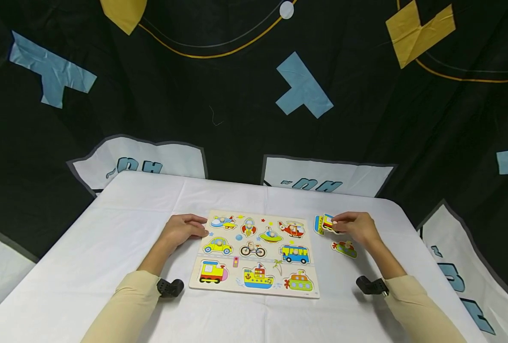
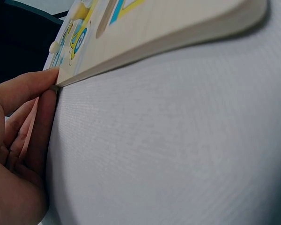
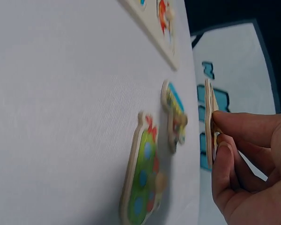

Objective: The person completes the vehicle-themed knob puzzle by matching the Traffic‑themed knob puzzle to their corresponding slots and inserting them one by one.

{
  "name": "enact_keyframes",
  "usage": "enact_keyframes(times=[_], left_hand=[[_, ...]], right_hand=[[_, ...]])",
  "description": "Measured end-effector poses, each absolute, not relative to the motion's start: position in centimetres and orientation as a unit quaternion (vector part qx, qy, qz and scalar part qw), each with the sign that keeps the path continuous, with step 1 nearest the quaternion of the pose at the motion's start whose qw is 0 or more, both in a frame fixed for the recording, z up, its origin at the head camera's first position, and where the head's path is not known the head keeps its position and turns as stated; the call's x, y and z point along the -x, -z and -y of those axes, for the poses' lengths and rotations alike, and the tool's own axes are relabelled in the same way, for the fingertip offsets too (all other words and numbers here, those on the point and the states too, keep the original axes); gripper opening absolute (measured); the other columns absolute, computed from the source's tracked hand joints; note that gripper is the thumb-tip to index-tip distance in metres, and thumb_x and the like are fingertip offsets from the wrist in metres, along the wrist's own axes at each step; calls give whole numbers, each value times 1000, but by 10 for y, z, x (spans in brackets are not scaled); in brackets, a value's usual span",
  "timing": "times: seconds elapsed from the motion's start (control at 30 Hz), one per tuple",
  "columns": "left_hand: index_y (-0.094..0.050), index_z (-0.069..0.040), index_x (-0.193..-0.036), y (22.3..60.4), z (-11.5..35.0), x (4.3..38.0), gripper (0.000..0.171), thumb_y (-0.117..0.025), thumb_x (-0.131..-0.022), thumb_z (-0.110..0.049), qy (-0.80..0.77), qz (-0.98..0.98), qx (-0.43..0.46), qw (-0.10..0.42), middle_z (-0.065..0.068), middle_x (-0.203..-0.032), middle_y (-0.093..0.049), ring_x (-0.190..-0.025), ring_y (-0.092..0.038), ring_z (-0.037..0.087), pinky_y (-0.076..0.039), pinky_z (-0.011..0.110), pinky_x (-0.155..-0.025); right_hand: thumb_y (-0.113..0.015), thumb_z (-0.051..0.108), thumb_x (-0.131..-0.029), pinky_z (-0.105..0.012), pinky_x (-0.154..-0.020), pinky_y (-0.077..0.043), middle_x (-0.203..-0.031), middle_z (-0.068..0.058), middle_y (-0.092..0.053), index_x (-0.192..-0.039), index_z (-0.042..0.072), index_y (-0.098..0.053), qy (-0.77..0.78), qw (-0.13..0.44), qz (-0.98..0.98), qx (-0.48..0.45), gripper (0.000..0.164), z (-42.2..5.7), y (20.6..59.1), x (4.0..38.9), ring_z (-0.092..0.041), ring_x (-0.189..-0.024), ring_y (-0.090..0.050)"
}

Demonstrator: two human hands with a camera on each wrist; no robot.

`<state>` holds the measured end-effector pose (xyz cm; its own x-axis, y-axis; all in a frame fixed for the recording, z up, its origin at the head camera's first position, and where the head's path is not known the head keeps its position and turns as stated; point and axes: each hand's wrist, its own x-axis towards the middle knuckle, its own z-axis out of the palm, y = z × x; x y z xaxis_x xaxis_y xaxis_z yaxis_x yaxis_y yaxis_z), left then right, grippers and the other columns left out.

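Note:
My left hand (image 1: 181, 232) grips the left edge of a wooden peg puzzle board (image 1: 236, 267), with thumb and finger pinching the rim in the left wrist view. Above the table to the board's right, my right hand (image 1: 356, 226) pinches a train puzzle piece (image 1: 328, 223), seen nearly edge-on in the right wrist view. A ship puzzle piece (image 3: 174, 115) lies partly behind it in the head view. Nearer to me lies a green submarine puzzle piece (image 1: 345, 248). Knobs show on several board pieces, among them the helicopter (image 1: 292, 229) and the bus (image 1: 294, 254).
A white cloth (image 1: 228, 314) covers the table. Behind it hangs a black backdrop (image 1: 219, 95) with blue and gold shapes. Dark wrist cameras (image 1: 170, 288) sit at both sleeve cuffs.

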<state>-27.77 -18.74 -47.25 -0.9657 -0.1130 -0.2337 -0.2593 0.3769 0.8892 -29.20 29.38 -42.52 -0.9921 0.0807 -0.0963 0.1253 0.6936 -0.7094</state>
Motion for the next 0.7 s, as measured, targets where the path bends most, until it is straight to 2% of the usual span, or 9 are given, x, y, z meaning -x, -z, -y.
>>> enact_keyframes(times=[0.3,0.7], left_hand=[[-72,-7,-122,473,188,278,45,-85,-80,-16,-551,-824,111,64,0,-84,-76,-75,-69,13,-53,23,-70],[-72,-8,-121,475,188,279,45,-85,-79,-17,-552,-823,115,64,1,-85,-76,-76,-69,13,-54,23,-71]], right_hand=[[-79,18,-87,-31,-74,-48,-98,-8,-76,-107,6,-78,397,39,-917,-2,23,-266,415,290,-21,-90,-65],[-83,16,-81,-34,-73,-52,-89,-5,-75,-100,8,-80,411,47,-910,34,20,-227,411,285,-19,-83,-64]])
